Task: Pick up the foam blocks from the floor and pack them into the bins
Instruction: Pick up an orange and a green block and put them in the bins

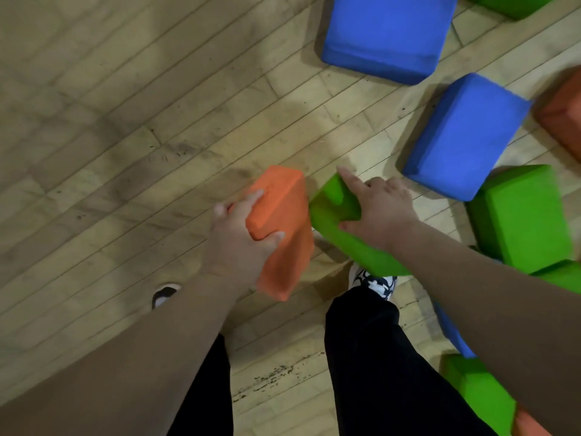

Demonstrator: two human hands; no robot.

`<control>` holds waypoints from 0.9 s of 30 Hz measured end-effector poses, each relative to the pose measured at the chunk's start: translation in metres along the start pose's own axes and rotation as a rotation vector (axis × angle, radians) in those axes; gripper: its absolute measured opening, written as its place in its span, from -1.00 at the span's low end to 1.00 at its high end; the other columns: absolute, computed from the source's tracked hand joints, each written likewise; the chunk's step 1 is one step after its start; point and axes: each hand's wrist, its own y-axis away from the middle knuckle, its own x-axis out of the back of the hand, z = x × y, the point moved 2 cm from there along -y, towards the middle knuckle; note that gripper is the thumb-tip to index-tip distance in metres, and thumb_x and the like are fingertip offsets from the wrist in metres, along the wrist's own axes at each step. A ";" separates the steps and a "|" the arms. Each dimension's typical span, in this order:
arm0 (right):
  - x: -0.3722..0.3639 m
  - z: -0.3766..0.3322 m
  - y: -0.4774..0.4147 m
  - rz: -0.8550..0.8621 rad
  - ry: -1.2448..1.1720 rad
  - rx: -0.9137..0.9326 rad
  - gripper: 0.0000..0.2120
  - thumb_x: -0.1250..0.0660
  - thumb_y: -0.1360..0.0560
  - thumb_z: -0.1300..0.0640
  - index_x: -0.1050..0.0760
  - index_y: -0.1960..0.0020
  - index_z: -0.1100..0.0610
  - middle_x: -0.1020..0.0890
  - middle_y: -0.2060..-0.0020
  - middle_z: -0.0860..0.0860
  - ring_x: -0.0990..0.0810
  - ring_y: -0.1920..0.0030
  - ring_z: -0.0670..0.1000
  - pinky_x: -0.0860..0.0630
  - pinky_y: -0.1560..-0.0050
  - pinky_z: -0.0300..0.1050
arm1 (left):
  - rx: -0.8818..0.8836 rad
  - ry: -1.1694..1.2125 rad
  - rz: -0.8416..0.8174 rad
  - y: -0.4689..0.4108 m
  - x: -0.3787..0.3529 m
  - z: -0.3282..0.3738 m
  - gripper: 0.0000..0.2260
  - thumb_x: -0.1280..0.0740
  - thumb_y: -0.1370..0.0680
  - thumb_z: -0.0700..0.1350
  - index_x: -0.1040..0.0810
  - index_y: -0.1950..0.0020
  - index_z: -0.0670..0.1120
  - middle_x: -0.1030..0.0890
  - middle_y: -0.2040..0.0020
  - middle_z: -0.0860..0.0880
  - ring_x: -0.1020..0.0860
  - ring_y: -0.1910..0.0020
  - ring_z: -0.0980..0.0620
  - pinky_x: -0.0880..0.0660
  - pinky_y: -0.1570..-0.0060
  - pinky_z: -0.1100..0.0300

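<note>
"So, where are the foam blocks?" asks the first child.

"The person's left grip is clamped on an orange block, with the thumb on one side and the fingers on the other," says the second. "The right grip is clamped on a green block. Both blocks look lifted a little above the wooden floor, close side by side. More blocks lie nearby, like a big blue block. No bin shows."

"Will they be hard to carry?"

"Likely not. Foam should be light and a bit squishy. Its rough skin should not slip, and it should not break if it falls. Each block is wide, though. So the person does best to hold it across the narrow side, near the middle, so it does not tip."
</note>
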 end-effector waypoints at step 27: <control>0.335 -0.362 0.512 0.412 -0.361 0.644 -0.17 -0.61 -0.34 -0.02 -0.24 -0.48 -0.02 -0.39 -0.34 -0.07 -0.39 -0.27 -0.12 -0.29 -0.11 -0.31 | -0.007 0.368 0.570 0.522 0.491 0.008 -0.36 -0.62 -0.39 -0.03 -0.43 -0.33 0.38 -0.32 -0.19 0.23 -0.35 -0.12 0.55 -0.30 -0.02 0.61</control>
